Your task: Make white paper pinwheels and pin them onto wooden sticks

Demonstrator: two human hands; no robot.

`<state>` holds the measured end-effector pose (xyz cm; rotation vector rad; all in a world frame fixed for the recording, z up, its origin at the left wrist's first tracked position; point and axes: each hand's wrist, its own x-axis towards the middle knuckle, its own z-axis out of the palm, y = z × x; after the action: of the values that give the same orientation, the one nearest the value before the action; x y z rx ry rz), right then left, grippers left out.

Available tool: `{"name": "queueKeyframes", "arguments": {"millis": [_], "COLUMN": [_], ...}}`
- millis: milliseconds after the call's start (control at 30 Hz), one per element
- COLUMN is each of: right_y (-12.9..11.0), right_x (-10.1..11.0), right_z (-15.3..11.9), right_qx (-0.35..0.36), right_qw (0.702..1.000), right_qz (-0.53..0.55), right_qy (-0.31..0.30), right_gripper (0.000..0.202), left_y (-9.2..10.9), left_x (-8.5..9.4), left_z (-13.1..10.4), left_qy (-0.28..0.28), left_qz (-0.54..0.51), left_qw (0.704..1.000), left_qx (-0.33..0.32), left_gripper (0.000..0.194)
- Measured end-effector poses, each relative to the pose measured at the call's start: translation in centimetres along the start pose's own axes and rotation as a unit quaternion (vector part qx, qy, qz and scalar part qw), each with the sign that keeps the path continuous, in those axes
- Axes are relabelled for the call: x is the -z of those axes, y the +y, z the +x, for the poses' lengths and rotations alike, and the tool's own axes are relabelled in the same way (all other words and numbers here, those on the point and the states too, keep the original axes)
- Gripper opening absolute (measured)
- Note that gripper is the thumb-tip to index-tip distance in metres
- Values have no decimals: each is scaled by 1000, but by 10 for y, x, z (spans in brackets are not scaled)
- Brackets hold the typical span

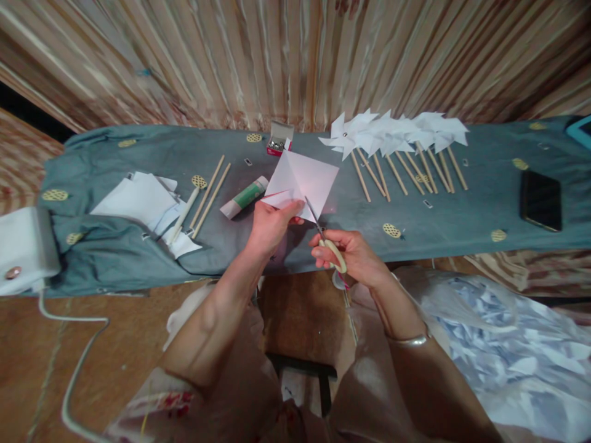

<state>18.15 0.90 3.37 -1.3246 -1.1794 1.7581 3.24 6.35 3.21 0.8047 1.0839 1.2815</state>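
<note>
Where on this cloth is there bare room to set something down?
Widest: cloth between the right hand and the black phone, below the pinwheels. Smaller: beyond the two loose sticks, left of the red box. Crowded: the middle, where scissors meet the paper in the left hand beside the green-banded tube.

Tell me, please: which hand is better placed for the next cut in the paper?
Probably the right hand: it holds the scissors, and their blades point from the near corner of the paper towards its middle. The left hand seems less suited, because it holds the paper's left side.
</note>
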Motion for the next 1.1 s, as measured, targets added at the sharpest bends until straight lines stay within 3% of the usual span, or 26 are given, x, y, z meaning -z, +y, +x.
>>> {"name": "queueKeyframes", "arguments": {"millis": [1100], "right_y": [0], "right_x": [0], "right_z": [1], "right_qx": [14], "right_qw": [1000], "right_qz": [-10], "right_qy": [12], "right_gripper": [41], "left_y": [-1], "left_x": [-3], "left_z": [-4], "left_qy": [-11], "left_qz": [16], "left_qw": [1000], "left_qx": [8], "left_gripper": [22]}}
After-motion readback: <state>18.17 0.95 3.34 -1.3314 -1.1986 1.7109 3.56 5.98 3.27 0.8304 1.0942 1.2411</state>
